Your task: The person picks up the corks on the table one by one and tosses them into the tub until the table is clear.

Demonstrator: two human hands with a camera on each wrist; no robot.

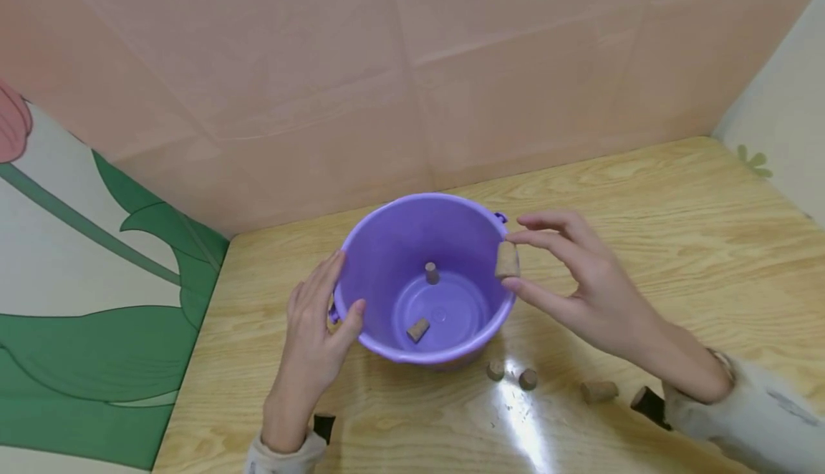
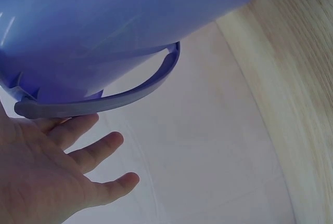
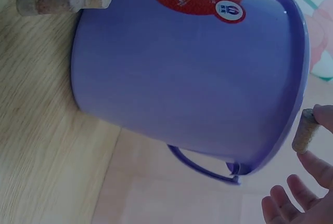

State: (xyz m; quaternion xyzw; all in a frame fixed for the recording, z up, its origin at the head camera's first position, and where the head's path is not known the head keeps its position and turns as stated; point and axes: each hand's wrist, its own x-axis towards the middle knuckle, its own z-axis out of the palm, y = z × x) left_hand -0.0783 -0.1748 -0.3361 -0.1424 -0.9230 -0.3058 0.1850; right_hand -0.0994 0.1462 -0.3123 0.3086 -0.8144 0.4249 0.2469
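A purple bucket [image 1: 422,205] stands upright on the table, with two corks inside, one by the far wall [image 1: 432,272] and one lying on the bottom [image 1: 417,329]. My right hand [image 1: 589,288] pinches another cork [image 1: 507,260] between thumb and fingertip, at the bucket's right rim. In the right wrist view the held cork [image 3: 305,131] shows beside the rim, the other fingers spread. My left hand [image 1: 316,338] rests against the bucket's left rim, thumb over the edge. The left wrist view shows its fingers fairly straight and spread beside the bucket's handle [image 2: 119,99].
Several corks are on the table in front: two short-looking ones [image 1: 495,370] [image 1: 528,379] near the bucket and one lying [image 1: 599,392] farther right. A small dark object sits by each wrist. A pinkish sheet [image 1: 309,102] hangs behind the table; a painted wall [image 1: 77,366] borders its left.
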